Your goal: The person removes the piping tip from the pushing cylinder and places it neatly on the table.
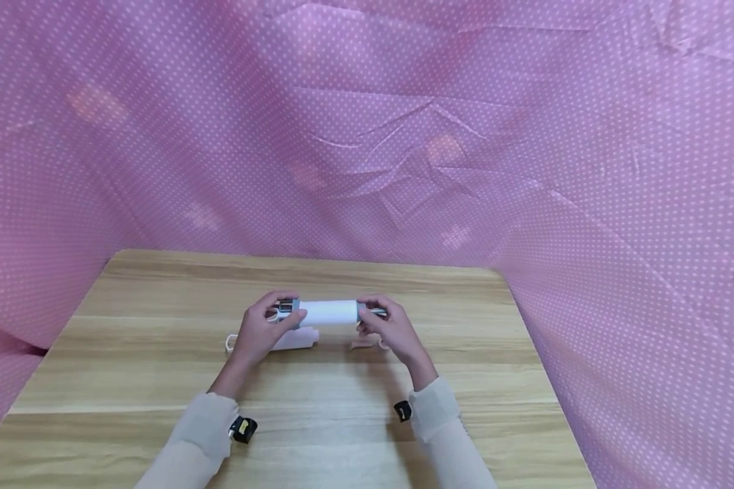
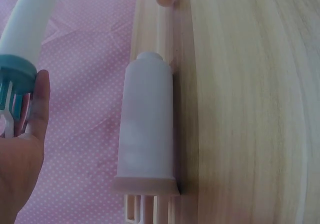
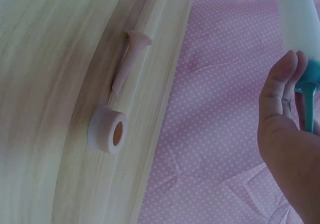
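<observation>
Above the table, a white tube with teal ends is held level between both hands. My left hand grips its left end, thumb against the teal collar beside a slotted handle part. At the other end, my right hand pinches the teal end piece, whose thin stem shows between fingers and palm. Below lies a pale pink tube of similar shape, on its side. A small pink funnel-shaped nozzle and a pink ring lie to its right, touching neither hand.
The wood-grain table carries the loose pink parts near its middle. Pink dotted cloth hangs behind and along both sides of it. A black wrist camera sticks out from the left sleeve, another from the right.
</observation>
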`<state>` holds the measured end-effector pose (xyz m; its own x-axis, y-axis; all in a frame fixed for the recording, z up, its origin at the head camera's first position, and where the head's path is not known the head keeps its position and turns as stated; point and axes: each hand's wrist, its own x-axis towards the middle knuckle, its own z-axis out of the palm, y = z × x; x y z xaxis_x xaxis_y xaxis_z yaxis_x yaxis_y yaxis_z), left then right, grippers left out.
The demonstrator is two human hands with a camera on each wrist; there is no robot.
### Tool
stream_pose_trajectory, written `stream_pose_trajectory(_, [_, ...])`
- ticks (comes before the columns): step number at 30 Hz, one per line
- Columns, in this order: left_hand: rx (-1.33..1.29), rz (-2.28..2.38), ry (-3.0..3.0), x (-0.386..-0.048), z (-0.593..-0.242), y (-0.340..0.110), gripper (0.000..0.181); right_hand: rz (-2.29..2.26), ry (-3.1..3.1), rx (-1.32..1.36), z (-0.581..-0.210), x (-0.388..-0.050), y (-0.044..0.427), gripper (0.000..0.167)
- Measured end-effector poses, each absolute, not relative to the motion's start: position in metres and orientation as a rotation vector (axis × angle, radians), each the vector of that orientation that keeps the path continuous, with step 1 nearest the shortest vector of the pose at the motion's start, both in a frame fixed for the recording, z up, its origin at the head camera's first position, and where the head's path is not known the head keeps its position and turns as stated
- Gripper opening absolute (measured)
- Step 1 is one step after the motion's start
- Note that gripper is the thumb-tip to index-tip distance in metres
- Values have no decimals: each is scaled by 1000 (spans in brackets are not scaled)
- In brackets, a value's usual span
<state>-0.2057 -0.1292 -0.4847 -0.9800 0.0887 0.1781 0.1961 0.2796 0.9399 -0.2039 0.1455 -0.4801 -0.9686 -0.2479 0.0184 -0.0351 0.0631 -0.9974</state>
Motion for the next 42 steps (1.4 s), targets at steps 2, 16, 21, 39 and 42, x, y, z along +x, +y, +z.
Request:
stream_pose_trajectory(2, [-269,-1803,-2437,-209,-492,-130,37,-2032,2154,-309,-479,-203,147,37])
stream_pose_trajectory(16, [-329,-1739,-2336,-207,-498,-131,32,-1932,2231,-200,-483,-204,145,35])
stream_pose_trajectory(21, [-340,-1746,-2314,-207,-499,-132,32,-1985,2155,-287,-483,-202,149,40])
stream_pose_trajectory(39, [-318,-1784,-2302,-207,-497,-129,33,-2104,2110,-250,-480,-204,145,29])
stream_pose_trajectory(42, [-309,-1788,-2297,-206,-497,-130,34,-2092,2069,-249,-482,-204,145,39])
